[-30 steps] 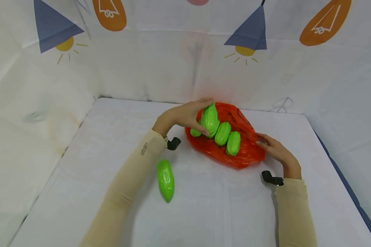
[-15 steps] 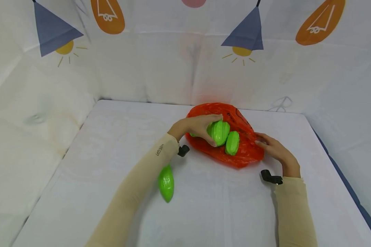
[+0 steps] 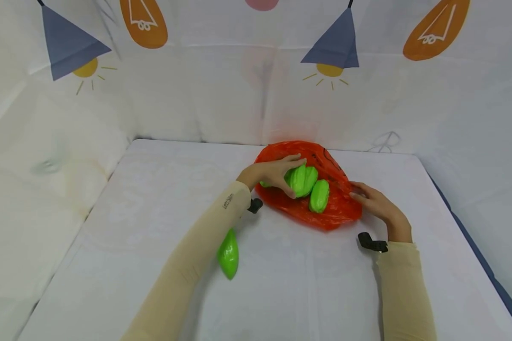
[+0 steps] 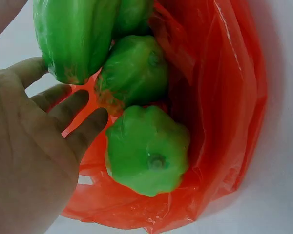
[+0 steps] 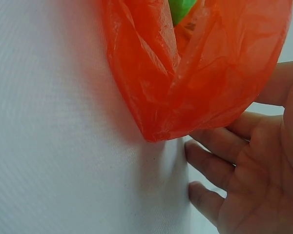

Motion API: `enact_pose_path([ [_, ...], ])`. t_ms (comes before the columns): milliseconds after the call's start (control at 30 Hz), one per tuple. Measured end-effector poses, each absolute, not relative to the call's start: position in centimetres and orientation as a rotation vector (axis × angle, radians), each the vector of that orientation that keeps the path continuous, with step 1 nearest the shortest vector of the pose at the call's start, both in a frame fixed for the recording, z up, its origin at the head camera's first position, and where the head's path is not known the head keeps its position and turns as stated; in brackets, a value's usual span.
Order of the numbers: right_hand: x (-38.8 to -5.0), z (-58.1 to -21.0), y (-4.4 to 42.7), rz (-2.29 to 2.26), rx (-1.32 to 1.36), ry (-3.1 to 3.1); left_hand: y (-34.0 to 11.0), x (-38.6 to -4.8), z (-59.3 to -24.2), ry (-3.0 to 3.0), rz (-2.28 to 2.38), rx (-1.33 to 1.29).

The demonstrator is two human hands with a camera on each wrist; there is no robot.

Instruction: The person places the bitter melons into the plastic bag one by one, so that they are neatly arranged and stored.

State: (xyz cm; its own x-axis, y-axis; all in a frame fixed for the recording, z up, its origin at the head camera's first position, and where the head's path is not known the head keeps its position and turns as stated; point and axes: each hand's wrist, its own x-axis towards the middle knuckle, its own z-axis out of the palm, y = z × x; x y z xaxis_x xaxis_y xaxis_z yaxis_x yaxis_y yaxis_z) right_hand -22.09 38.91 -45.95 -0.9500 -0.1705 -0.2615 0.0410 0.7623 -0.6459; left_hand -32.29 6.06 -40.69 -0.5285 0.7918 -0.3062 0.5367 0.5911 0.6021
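Observation:
In the head view my left hand [image 3: 275,174] holds a ridged green papaya-like fruit [image 3: 297,181] over the red plastic bag [image 3: 296,213]. The left wrist view shows this fruit [image 4: 75,36] between thumb and index finger, with the other fingers spread apart. Several similar fruits lie in the bag, among them one [image 3: 319,196] at its right side. At the bag's right edge, my right hand [image 3: 379,206] pinches the plastic between thumb and index finger; its remaining fingers extend behind and below the bag [image 5: 210,87].
Another green fruit [image 3: 228,258] lies on the white table [image 3: 307,284], partly covered by my left forearm. A white cloth wall [image 3: 222,94] with printed lamps rises behind the table. Black wrist cameras sit on both wrists.
My left hand has carried its fruit rightward and lower, among the fruits in the bag, with only a slight shift lately. My right hand stays at the bag's edge.

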Motion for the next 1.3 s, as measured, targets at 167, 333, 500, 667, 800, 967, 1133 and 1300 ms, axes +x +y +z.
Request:
enact_pose_path([
  [167, -22.10, -45.94, 38.84, -0.975, -0.092, 2.653, 5.88, -32.41, -40.82, 2.255, 0.589, 1.044],
  [333, -22.08, -46.04, 38.81, -0.979, -0.092, 2.653, 5.91, -32.34, -40.66, 2.275, 0.600, 1.065],
  [500, -22.07, -46.10, 38.75, -0.967, -0.077, 2.644, 5.78, -32.28, -40.56, 2.291, 0.603, 1.033],
  [667, -22.08, -45.88, 38.67, -0.964, -0.073, 2.641, 5.80, -32.25, -40.76, 2.285, 0.571, 1.053],
  [800, -22.04, -45.85, 38.68, -0.962, -0.068, 2.643, 5.94, -32.19, -40.86, 2.284, 0.566, 1.070],
  [967, -22.03, -45.89, 38.73, -0.977, -0.083, 2.639, 5.92, -32.05, -40.95, 2.284, 0.547, 1.061],
  [1133, -22.01, -45.80, 38.77, -0.969, -0.073, 2.640, 5.89, -32.03, -41.02, 2.294, 0.567, 1.065],
  [1300, -22.03, -45.79, 38.80, -0.968, -0.078, 2.642, 5.87, -31.96, -41.07, 2.318, 0.571, 1.065],
])
